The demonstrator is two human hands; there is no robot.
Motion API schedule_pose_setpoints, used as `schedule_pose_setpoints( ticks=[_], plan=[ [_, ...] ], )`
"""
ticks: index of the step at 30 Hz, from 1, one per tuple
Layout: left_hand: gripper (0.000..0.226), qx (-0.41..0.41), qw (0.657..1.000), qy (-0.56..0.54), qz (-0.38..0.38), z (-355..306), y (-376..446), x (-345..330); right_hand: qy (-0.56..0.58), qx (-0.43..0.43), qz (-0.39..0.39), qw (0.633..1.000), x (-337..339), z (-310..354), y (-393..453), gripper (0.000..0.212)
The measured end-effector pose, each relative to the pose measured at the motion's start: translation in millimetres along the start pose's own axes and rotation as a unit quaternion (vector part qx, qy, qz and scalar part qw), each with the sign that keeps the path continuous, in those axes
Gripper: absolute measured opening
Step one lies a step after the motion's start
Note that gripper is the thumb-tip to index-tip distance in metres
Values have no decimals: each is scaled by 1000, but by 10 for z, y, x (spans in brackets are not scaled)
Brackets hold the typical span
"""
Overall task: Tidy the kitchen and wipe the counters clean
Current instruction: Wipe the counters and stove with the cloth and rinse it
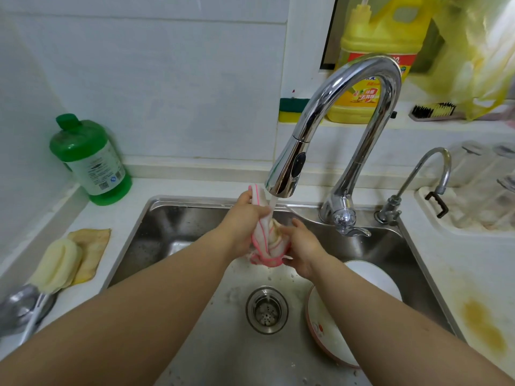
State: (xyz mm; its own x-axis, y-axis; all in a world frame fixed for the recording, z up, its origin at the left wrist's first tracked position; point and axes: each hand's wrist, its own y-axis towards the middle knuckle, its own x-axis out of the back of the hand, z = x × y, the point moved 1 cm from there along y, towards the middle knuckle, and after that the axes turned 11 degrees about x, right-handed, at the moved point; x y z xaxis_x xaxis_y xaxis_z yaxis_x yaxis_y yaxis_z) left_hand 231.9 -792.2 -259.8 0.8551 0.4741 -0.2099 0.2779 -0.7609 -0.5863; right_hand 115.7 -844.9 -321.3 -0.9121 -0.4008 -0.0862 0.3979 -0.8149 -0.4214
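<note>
Pink-edged white cloth (pixel 267 240) bunched under running tap (pixel 295 165).

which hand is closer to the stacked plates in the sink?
Right. The right hand grips the cloth just above and left of the plates; the left hand holds the cloth farther left, under the faucet.

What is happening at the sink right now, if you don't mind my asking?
A person is rinsing a pink-edged cloth under the running main faucet. The left hand grips its upper part, the right hand holds its lower end. Two plates sit in the sink, and a yellowish stain remains on the right counter.
</note>
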Motion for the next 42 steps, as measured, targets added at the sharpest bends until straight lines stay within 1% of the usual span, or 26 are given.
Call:
schedule_pose_setpoints(
  ticks=[3, 5, 6, 7, 8, 9, 10, 11, 12, 13, 15, 16, 17, 19, 21, 22, 23, 25, 28, 32, 34, 35, 36, 37, 39, 42],
  plan=[
    [58, 12, 1000, 29, 6, -15, 9, 46, 0, 25, 79, 997, -33, 19, -72, 98],
    [64, 14, 999, 17, -26, -31, 22, 97, -79, 47, 96, 991, -20, 0, -58, 104],
    [64, 12, 999, 5, -47, -52, 25, 127, -155, 57, 95, 982, 1, -1, -48, 102],
    [63, 6, 998, -11, -69, -76, 27, 162, -259, 65, 100, 959, 32, 2, -41, 94],
    [61, -2, 996, -26, -89, -100, 25, 205, -380, 77, 107, 916, 73, -4, -26, 78],
    [58, -9, 994, -36, -106, -123, 18, 251, -486, 85, 110, 863, 120, 1, -26, 54],
    [55, -17, 992, -41, -119, -142, 8, 294, -539, 89, 104, 831, 164, 12, -34, 28],
    [52, -23, 991, -39, -129, -156, 11, 343, -537, 90, 97, 833, 194, 21, -47, 15],
    [49, -27, 990, -32, -135, -172, 3, 380, -510, 94, 83, 851, 226, 22, -42, 23],
    [47, -27, 990, -19, -138, -177, 2, 413, -449, 89, 62, 887, 251, 27, -34, 29],
    [46, -22, 988, 21, -153, -152, -5, 473, -252, 74, 23, 965, 256, 55, -24, 24],
    [44, -19, 985, 41, -165, -129, -6, 502, -145, 63, 14, 987, 244, 81, -13, 19],
    [40, -15, 982, 57, -178, -94, 2, 543, -53, 46, 15, 997, 223, 112, -1, 15],
    [24, -4, 978, 78, -194, -5, 16, 618, 44, 35, 35, 998, 142, 226, -24, 5],
    [6, 10, 971, 115, -211, 79, 18, 661, 88, 51, 46, 994, 43, 289, -4, 14],
    [8, 25, 964, 147, -220, 119, 22, 657, 102, 62, 44, 992, -4, 329, -16, 17],
    [19, 40, 957, 171, -229, 159, 38, 661, 109, 74, 41, 990, -47, 368, -22, 16],
    [27, 76, 959, 151, -226, 234, 42, 617, 113, 93, 41, 988, -127, 445, -53, 9],
    [35, 169, 976, 19, -138, 298, 19, 459, 132, 110, 55, 984, -254, 540, -112, 14],
    [54, 205, 974, -91, 46, 277, 46, 183, 174, 134, 105, 970, -439, 560, -317, 28],
    [44, 168, 971, -151, 83, 245, -14, 52, 136, 175, 104, 969, -481, 526, -416, 20],
    [39, 143, 970, -181, 80, 242, -28, 2, 81, 202, 102, 971, -486, 509, -454, 13],
    [37, 124, 972, -189, 64, 243, -29, -41, 13, 232, 97, 968, -490, 492, -480, 13],
    [40, 110, 975, -186, 45, 245, -26, -63, -65, 271, 88, 956, -497, 482, -480, 20],
    [48, 96, 979, -177, 13, 249, 21, -119, -218, 357, 55, 906, -492, 465, -425, 32],
    [46, 106, 979, -173, 8, 199, -6, -143, -352, 436, 35, 828, -477, 490, -379, 47]
  ],
)
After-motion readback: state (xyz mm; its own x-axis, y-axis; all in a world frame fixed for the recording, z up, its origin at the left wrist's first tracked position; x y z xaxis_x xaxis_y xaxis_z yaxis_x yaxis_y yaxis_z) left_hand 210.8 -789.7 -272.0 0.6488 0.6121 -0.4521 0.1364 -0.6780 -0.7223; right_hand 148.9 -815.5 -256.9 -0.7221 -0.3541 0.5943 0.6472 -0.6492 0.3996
